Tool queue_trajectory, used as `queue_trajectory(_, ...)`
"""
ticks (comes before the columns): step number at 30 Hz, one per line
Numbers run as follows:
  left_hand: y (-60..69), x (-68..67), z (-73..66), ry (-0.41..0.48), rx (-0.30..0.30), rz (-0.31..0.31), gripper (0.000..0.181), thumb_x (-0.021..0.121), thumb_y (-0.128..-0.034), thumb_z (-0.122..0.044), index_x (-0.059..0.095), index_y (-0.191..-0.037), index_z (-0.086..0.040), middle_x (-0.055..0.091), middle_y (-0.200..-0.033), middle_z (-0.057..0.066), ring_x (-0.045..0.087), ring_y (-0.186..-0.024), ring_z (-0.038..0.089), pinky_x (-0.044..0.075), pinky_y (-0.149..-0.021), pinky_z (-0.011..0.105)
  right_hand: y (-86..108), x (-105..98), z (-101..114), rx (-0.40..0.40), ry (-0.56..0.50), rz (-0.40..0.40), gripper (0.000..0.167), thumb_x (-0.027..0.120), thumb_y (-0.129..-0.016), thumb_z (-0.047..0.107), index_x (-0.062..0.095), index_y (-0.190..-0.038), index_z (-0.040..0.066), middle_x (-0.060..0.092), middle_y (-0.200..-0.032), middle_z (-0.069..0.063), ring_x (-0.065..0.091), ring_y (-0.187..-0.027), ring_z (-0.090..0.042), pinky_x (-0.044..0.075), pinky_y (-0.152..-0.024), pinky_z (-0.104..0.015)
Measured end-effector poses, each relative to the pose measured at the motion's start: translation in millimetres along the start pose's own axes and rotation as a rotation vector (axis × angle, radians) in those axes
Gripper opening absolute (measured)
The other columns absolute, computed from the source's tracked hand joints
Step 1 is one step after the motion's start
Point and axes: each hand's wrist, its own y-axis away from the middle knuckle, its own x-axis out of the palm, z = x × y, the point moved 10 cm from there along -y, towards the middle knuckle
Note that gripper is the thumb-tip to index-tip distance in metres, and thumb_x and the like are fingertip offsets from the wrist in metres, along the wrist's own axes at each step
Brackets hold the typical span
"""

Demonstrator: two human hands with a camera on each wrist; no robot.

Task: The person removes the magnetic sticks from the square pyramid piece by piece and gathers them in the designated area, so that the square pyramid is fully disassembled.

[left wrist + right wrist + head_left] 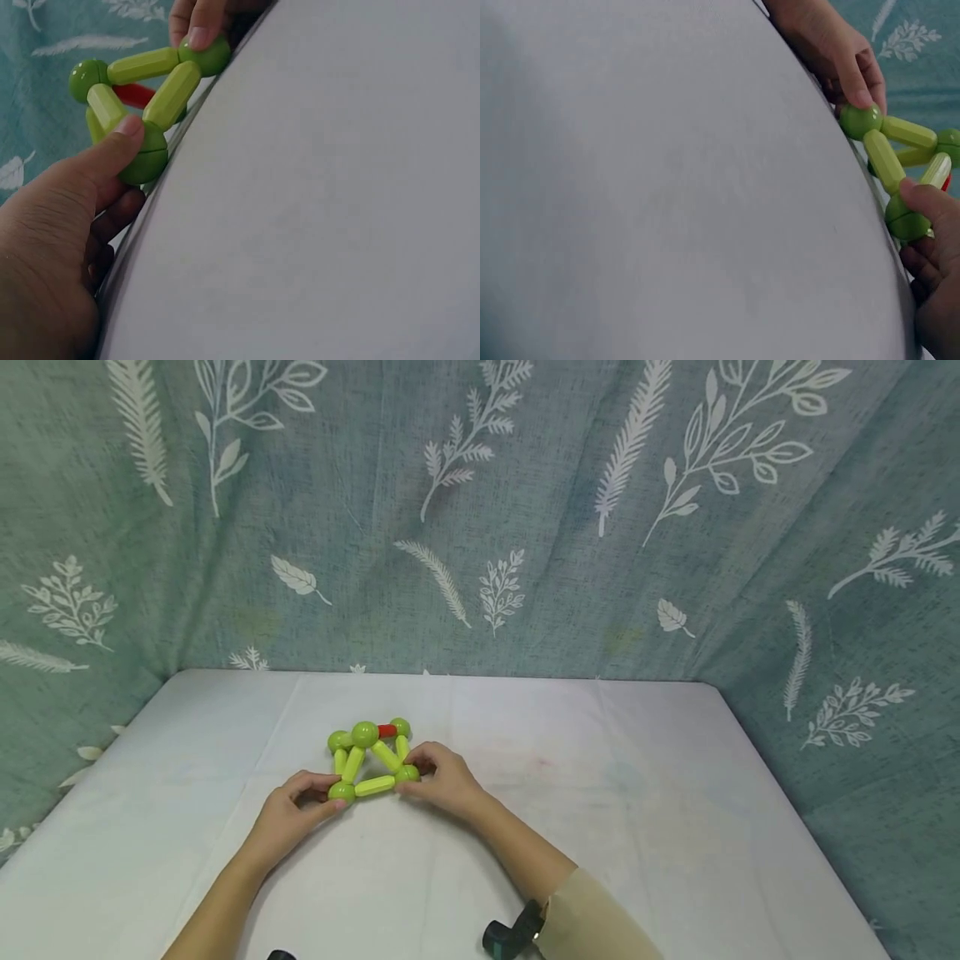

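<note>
Nearest, at the bottom edge, a small dark object (281, 955) shows only in part. To its right, a beige sleeve (600, 918) covers the person's right forearm, with a black device (513, 933) at its cuff. Beyond lies the white-covered bench (637, 827).

The person's two hands come in over it from either side. The left hand (288, 814) grasps the front-left ball (342, 792) of a ball-and-rod frame, its thumb on the near side and its fingers around the far side. The right hand (450, 783) grasps the front-right ball (407, 774) in the same manner, between thumb and fingers. A yellow-green front rod (374, 786) joins these two green balls.

The frame stands on the bench, left of the middle and towards its far edge. From each gripped ball a slanting rod rises to a raised green ball (365, 734), so that the front makes a triangle. Farther back are a rear-left ball (339, 741) and a rear-right ball (401, 727), with a red rod (387, 730) just beside the latter.

Behind the bench hangs a blue-green cloth (360, 518) printed with white leaves.
</note>
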Motion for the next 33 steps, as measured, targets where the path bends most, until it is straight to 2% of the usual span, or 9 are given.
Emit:
queue_trajectory(7, -4.0, 20.3, -16.0, 0.057, 0.064, 0.026, 0.034, 0.079, -0.0777, -0.02, 0.066, -0.107, -0.009, 0.063, -0.097, 0.002, 0.056, -0.084, 0.005, 0.045, -0.076, 0.017, 16.2, -19, -8, 0.017, -0.011, -0.001, 0.037, 0.081, -0.075, 0.028, 0.062, -0.105, 0.015, 0.062, -0.101, 0.007, 0.056, -0.094, -0.007, 0.046, -0.086, -0.023)
queue_trajectory(10, -4.4, 29.4, -20.9, 0.075, 0.065, 0.06, 0.034, 0.079, -0.0777, -0.023, 0.067, -0.107, -0.01, 0.064, -0.097, 0.0, 0.057, -0.085, 0.006, 0.046, -0.077, 0.019, 25.1, -26, -11, 0.014, -0.008, -0.01, 0.037, 0.081, -0.075, 0.028, 0.063, -0.104, 0.016, 0.063, -0.1, 0.007, 0.056, -0.095, -0.008, 0.046, -0.086, -0.025)
queue_trajectory(18, -3.9, 45.9, -29.0, 0.091, 0.023, 0.143, 0.037, 0.078, -0.0762, -0.033, 0.067, -0.108, -0.018, 0.064, -0.099, -0.006, 0.059, -0.09, 0.008, 0.046, -0.082, 0.023, 49.0, -38, -18, -0.011, -0.009, -0.042, 0.038, 0.082, -0.074, 0.028, 0.061, -0.103, 0.015, 0.062, -0.1, 0.006, 0.056, -0.094, -0.009, 0.047, -0.086, -0.026)
queue_trajectory(25, 1.1, 58.3, -41.2, 0.109, -0.01, 0.214, 0.038, 0.078, -0.0763, -0.036, 0.066, -0.109, -0.019, 0.064, -0.101, -0.006, 0.058, -0.095, 0.01, 0.045, -0.088, 0.028, 71.9, -47, -15, -0.057, -0.021, -0.06, 0.036, 0.08, -0.076, 0.023, 0.062, -0.104, 0.011, 0.063, -0.1, 0.002, 0.058, -0.096, -0.012, 0.048, -0.088, -0.027)
queue_trajectory(33, 9.4, 77.5, -57.3, 0.146, -0.013, 0.271, 0.039, 0.078, -0.0761, -0.034, 0.066, -0.109, -0.018, 0.063, -0.101, -0.006, 0.058, -0.096, 0.012, 0.045, -0.09, 0.029, 95.6, -61, -21, -0.023, -0.004, -0.065, 0.036, 0.081, -0.074, 0.026, 0.062, -0.102, 0.015, 0.063, -0.099, 0.006, 0.058, -0.096, -0.011, 0.047, -0.089, -0.026)
